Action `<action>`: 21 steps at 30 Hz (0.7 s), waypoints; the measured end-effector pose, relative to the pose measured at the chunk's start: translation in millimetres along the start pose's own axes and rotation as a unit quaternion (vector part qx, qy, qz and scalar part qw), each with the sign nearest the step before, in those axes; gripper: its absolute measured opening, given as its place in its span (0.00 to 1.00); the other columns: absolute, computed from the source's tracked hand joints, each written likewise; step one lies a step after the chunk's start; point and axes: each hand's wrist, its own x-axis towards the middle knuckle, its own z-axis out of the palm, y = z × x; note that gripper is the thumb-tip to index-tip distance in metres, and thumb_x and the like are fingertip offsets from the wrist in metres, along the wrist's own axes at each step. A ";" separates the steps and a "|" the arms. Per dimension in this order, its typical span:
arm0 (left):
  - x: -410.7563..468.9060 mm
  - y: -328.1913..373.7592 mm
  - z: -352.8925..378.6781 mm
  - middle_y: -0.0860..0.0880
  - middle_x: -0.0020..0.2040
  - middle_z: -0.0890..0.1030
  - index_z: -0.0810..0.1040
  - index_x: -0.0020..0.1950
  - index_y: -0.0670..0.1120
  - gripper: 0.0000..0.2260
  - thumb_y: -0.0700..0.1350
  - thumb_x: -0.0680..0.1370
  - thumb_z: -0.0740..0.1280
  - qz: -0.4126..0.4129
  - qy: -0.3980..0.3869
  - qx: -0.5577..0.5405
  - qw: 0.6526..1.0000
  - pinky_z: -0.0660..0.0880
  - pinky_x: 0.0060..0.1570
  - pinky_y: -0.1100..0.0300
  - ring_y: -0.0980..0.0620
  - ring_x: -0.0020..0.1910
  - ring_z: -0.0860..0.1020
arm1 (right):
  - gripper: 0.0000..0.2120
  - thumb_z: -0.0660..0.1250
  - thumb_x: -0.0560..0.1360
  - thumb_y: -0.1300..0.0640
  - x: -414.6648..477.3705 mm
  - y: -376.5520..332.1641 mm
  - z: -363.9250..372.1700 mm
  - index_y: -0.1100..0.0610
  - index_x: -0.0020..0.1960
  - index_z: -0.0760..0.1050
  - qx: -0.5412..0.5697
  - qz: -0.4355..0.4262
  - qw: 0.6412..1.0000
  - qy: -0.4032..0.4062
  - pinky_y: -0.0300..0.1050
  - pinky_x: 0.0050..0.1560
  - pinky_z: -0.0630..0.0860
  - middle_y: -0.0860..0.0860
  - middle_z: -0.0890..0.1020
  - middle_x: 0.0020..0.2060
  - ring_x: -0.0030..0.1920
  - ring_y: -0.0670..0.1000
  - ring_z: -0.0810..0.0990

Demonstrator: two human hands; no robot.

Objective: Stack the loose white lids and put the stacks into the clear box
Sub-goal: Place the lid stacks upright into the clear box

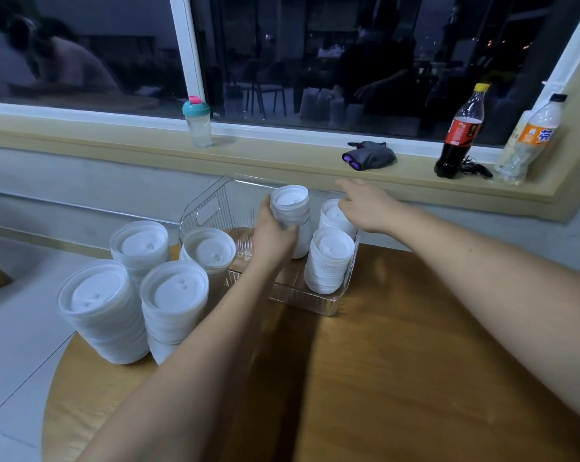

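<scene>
**Item 1.** Tall stack of round white plastic lids (290, 221), upright, long axis vertical and leaning slightly. It stands inside the clear ribbed plastic box (212, 208), mid-box towards the rear. Whether its base rests on the box floor cannot be told.

**Item 2.** Left hand (273, 235): grip wrapped round the lower left side of Item 1, fingers curled about it. This is the nearer hand, and the stack rises straight up out of the grip.

**Item 3.** Right hand (368, 208): over the rear right white lid stack (335, 215), just right of Item 1. Fingers bend down at its rim. Whether this grip pinches the stack or only touches it cannot be told.

**Item 4.** Front right white lid stack (328, 261), upright in the box's near right corner.

**Item 5.** Four wider stacks of white lids (173, 295), outside the box to its left, on the round wooden desk (382, 361).

**Judgement.** The held stack is likely being seated. The gap beside the two right-hand stacks is narrow, so it needs to stay vertical.
</scene>
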 end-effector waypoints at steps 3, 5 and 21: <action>6.7 0.8 3.9 0.50 0.81 0.71 0.53 0.88 0.57 0.37 0.45 0.81 0.64 0.019 0.002 -0.031 0.999 0.73 0.74 0.47 0.45 0.75 0.75 | 0.24 0.54 0.86 0.53 0.9 11.9 5.0 0.60 0.80 0.65 0.062 0.065 0.996 -0.009 0.54 0.66 0.72 0.63 0.72 0.77 0.73 0.64 0.72; 10.6 -0.8 6.5 0.50 0.84 0.67 0.53 0.87 0.60 0.33 0.50 0.84 0.62 0.033 0.004 -0.046 0.998 0.70 0.76 0.47 0.46 0.78 0.72 | 0.23 0.54 0.87 0.53 0.6 16.2 9.2 0.61 0.79 0.66 0.081 0.080 0.994 -0.009 0.52 0.63 0.71 0.63 0.73 0.76 0.71 0.63 0.73; 35.9 -5.7 28.2 0.51 0.82 0.70 0.61 0.85 0.54 0.35 0.70 0.83 0.63 0.024 0.011 -0.090 0.996 0.66 0.77 0.52 0.52 0.79 0.69 | 0.08 0.54 0.85 0.56 -0.1 21.8 17.6 0.60 0.55 0.68 0.066 0.061 0.996 -0.012 0.54 0.55 0.67 0.58 0.73 0.62 0.61 0.60 0.72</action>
